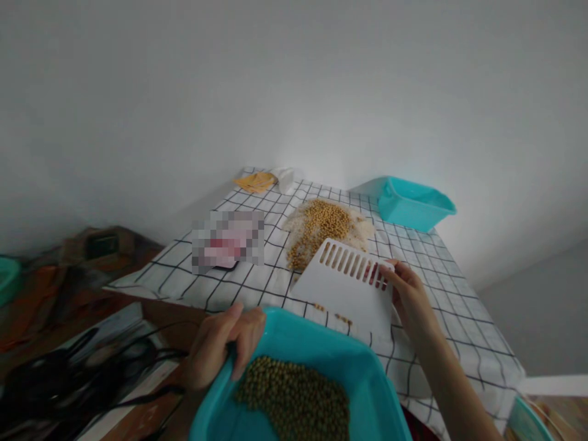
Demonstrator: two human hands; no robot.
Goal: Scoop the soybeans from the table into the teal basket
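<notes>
My left hand is closed over the near-left rim of a turquoise tub that holds a layer of green-brown beans. My right hand pinches the right edge of a white slotted plastic scoop, tilted above the tub's far rim, with a few beans on its lower edge. Beyond the scoop a pile of yellow beans mixed with white grains lies on the checked tablecloth.
A second turquoise tub stands at the table's far right corner. A yellow packet and a white cup are at the far edge by the wall. A phone lies left of the pile. Black cables clutter a lower surface at left.
</notes>
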